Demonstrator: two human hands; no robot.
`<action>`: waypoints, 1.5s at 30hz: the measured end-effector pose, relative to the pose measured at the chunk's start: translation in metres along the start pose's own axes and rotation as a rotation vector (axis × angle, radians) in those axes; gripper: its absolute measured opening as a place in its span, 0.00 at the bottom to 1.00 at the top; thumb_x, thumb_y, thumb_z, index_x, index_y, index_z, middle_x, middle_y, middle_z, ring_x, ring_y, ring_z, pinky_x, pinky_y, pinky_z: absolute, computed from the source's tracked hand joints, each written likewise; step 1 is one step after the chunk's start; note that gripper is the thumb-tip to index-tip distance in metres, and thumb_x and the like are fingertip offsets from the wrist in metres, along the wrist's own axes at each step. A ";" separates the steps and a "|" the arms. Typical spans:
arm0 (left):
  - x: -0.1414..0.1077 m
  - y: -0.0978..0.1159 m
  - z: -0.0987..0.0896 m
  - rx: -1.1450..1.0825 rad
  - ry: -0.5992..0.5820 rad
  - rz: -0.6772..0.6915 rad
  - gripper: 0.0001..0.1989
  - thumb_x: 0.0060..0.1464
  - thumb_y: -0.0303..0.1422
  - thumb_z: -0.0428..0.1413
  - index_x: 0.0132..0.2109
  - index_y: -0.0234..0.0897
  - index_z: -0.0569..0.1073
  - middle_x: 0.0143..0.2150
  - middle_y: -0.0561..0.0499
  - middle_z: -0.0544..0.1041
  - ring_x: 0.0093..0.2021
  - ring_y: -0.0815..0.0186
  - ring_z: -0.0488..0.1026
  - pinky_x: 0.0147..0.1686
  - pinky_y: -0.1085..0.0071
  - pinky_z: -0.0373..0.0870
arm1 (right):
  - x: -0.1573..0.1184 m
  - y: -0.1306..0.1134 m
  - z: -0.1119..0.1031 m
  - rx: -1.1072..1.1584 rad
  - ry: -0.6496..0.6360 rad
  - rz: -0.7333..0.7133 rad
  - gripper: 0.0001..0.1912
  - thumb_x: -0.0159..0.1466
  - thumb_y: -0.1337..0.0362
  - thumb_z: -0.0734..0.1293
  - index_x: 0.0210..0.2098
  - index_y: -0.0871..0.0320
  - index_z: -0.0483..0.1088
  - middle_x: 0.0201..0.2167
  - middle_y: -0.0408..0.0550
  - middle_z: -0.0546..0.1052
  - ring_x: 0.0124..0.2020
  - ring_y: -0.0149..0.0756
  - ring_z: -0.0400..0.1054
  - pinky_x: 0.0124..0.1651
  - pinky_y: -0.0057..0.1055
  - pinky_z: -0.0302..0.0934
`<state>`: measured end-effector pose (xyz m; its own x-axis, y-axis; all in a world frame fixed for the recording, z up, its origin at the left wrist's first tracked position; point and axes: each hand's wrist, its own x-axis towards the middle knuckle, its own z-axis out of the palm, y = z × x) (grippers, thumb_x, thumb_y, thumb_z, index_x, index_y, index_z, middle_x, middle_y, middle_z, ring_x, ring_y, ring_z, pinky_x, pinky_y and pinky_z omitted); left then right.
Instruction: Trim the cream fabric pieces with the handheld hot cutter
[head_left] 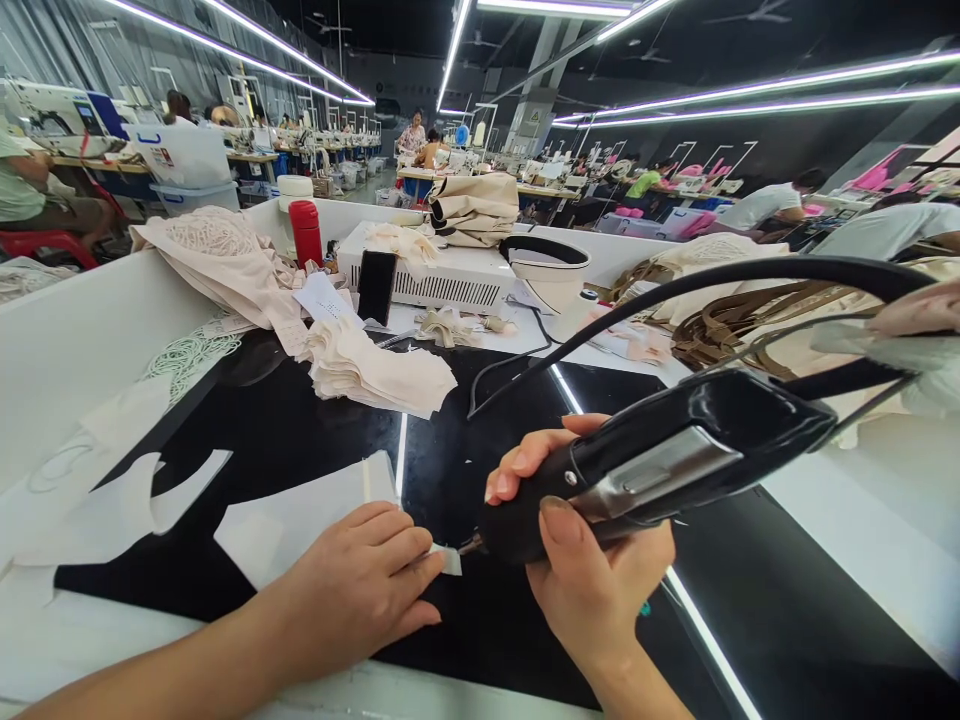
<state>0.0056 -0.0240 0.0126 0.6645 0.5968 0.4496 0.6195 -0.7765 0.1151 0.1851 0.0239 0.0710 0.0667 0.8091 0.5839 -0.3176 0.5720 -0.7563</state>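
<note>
Two bare hands work over the black top of the desk point(480, 640). At the near right, the right hand point(600, 590) grasps a black tool point(645, 460), fingers wrapped around its front end and thumb along the near side. The tool slants down to the left, its thin metal tip point(471, 545) meeting, or just beside, a small pale strip point(451, 564); contact is hard to tell. The strip lies at the fingertips of the left hand point(375, 580), which is palm down with its fingers together; whether it pinches the strip or only presses it cannot be told. A white sheet point(292, 520) lies partly under the left hand, and a curved scrap point(191, 495) is farther left.

A black cable point(697, 275) arcs over the tool from the right down to the desk. Beyond the hands sits a stack of cream cloth point(375, 370), with a phone point(376, 287) upright behind it against a vented white box point(450, 290). A red bottle point(306, 232) stands left of the box, a cream bin point(551, 275) right. Brown straps point(720, 320) are heaped at the far right. Farther off, people sit at sewing machines.
</note>
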 end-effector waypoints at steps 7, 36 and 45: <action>-0.005 -0.004 0.002 -0.004 -0.026 0.008 0.16 0.66 0.38 0.61 0.55 0.33 0.73 0.45 0.50 0.78 0.43 0.59 0.74 0.49 0.61 0.72 | 0.000 0.002 0.001 0.019 0.026 -0.015 0.19 0.62 0.59 0.77 0.50 0.52 0.72 0.32 0.40 0.77 0.27 0.31 0.73 0.30 0.31 0.73; -0.002 -0.007 0.003 -0.006 -0.027 0.010 0.13 0.70 0.37 0.55 0.54 0.34 0.72 0.44 0.49 0.78 0.44 0.59 0.75 0.48 0.60 0.74 | -0.010 -0.003 0.001 -0.026 0.025 0.039 0.15 0.65 0.63 0.74 0.50 0.50 0.71 0.32 0.41 0.76 0.27 0.32 0.73 0.30 0.32 0.72; -0.007 -0.019 0.005 -0.036 0.039 0.023 0.10 0.73 0.35 0.51 0.52 0.35 0.73 0.48 0.49 0.82 0.49 0.63 0.79 0.60 0.60 0.70 | -0.010 -0.005 -0.006 -0.036 0.018 0.023 0.17 0.63 0.60 0.75 0.50 0.50 0.72 0.32 0.42 0.75 0.28 0.33 0.72 0.30 0.34 0.71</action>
<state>-0.0087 -0.0125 0.0027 0.6609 0.5711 0.4868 0.5884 -0.7970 0.1361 0.1922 0.0139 0.0672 0.0766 0.8239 0.5616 -0.2851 0.5578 -0.7794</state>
